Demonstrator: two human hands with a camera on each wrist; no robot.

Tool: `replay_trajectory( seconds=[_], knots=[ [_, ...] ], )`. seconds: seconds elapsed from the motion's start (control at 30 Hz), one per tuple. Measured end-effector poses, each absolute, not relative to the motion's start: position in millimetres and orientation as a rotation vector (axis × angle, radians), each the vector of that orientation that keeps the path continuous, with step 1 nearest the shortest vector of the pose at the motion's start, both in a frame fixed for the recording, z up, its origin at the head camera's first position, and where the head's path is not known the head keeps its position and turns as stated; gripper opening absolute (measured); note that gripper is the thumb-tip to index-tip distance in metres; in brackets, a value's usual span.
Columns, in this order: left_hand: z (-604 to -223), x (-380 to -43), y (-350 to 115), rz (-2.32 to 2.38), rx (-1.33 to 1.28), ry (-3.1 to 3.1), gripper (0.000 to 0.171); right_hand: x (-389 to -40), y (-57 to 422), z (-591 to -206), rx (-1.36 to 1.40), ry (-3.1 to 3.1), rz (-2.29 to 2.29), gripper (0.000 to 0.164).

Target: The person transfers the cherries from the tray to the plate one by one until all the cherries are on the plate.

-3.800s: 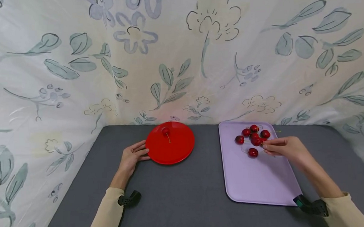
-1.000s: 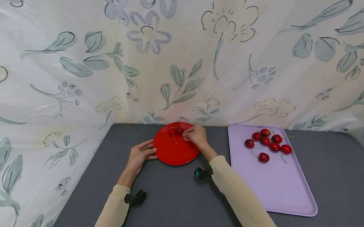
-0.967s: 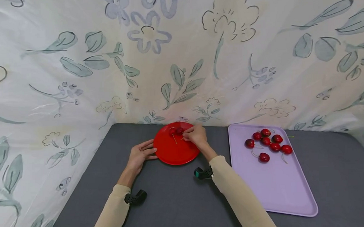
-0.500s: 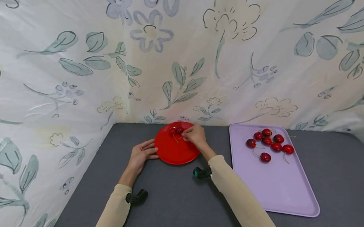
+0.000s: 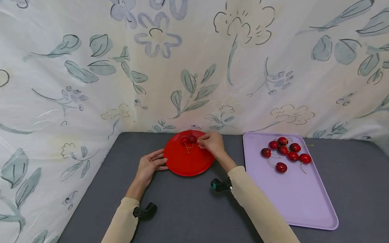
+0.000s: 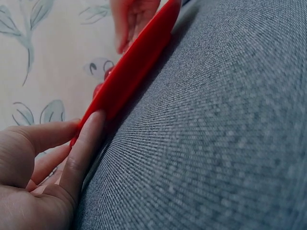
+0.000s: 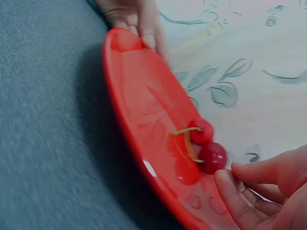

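Observation:
Two red cherries with stems lie together near the far rim of a red plate [image 5: 189, 162]: a left cherry [image 5: 184, 140] and a darker right cherry [image 5: 192, 138]. My left hand [image 5: 149, 166] holds the plate's left rim; in the left wrist view a finger and the thumb [image 6: 84, 148] lie on either side of the edge. Beside the right cherry is my right hand [image 5: 212, 144]. In the right wrist view its fingertips [image 7: 223, 179] sit close by that cherry, slightly parted, with nothing seen between them. Whether they still touch it I cannot tell.
A lilac tray [image 5: 308, 199] stands to the right, with several cherries [image 5: 283, 150] grouped in its far half. Grey cloth [image 5: 185, 214] covers the table. Behind it hangs a flowered curtain [image 5: 192, 64].
My right hand has carried a cherry from the tray to the plate, set it beside the other one, and now drawn slightly right, off it. My left hand has stayed at the plate.

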State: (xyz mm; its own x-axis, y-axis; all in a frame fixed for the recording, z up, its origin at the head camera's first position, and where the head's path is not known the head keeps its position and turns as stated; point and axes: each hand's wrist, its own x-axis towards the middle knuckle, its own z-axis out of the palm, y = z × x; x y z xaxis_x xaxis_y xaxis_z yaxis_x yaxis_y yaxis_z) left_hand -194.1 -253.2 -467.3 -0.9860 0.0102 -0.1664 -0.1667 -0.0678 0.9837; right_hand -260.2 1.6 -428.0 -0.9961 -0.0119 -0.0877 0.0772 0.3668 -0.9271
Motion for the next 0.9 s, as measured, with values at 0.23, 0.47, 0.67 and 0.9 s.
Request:
replay_trajectory(
  seconds=[0.23, 0.47, 0.67, 0.9],
  knots=[
    [-468.2, -193.6, -251.8, 2.21, -0.161, 2.058, 0.05, -253.8, 30.6, -407.8, -0.047, 2.49, -1.762, 0.02],
    [-468.4, -193.0, -255.9, 2.202, -0.157, 2.078, 0.05, -252.7, 53.8, -384.1, -0.077, 2.488, -1.796, 0.024],
    [-468.5, -191.8, -256.8, 2.209, -0.151, 2.077, 0.05, -246.4, 71.1, -360.3, -0.139, 2.571, -1.801, 0.024],
    [-469.5, -192.1, -254.2, 2.212, -0.126, 2.07, 0.051, -237.6, 106.4, -352.1, -0.224, 2.745, -1.722, 0.026]
  ],
)
